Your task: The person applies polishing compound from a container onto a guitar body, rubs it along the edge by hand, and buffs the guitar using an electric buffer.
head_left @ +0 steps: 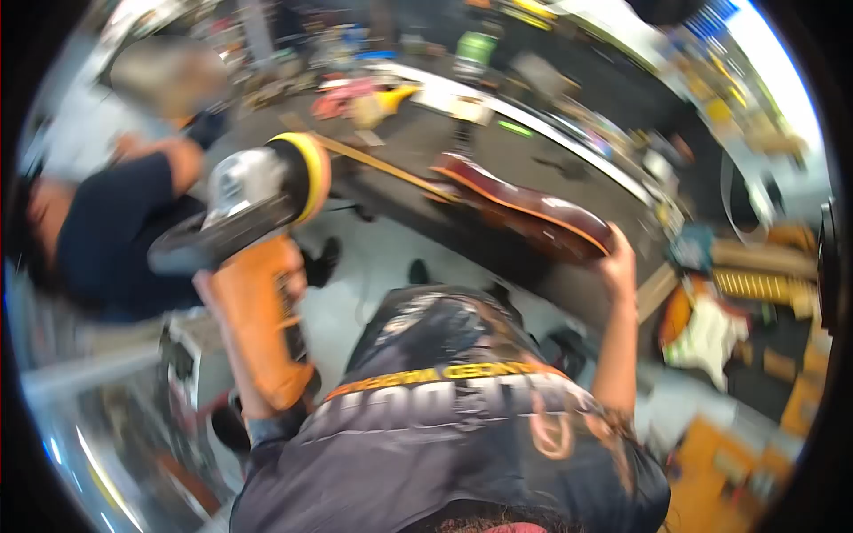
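Note:
My left hand (290, 265) is wrapped round the orange body of a power polisher (258, 311), raised to the left of the bench. Its silver head (240, 182) carries a round yellow-edged pad (313, 178), which is apart from the guitar. My right hand (618, 259) grips the near right end of a glossy dark red-brown guitar body (533, 204) with light edging. The guitar lies at the bench's front edge, its neck pointing away from me. My right fingers are partly hidden behind the body. Motion blurs the polisher.
The dark workbench (373, 191) bears a wooden strip (373, 164), pink and yellow cloths or gloves (355, 99), and a green-labelled bottle (475, 49). Another person (124, 222) is close on my left. At right, another guitar body (702, 329) lies near wooden boards (657, 289).

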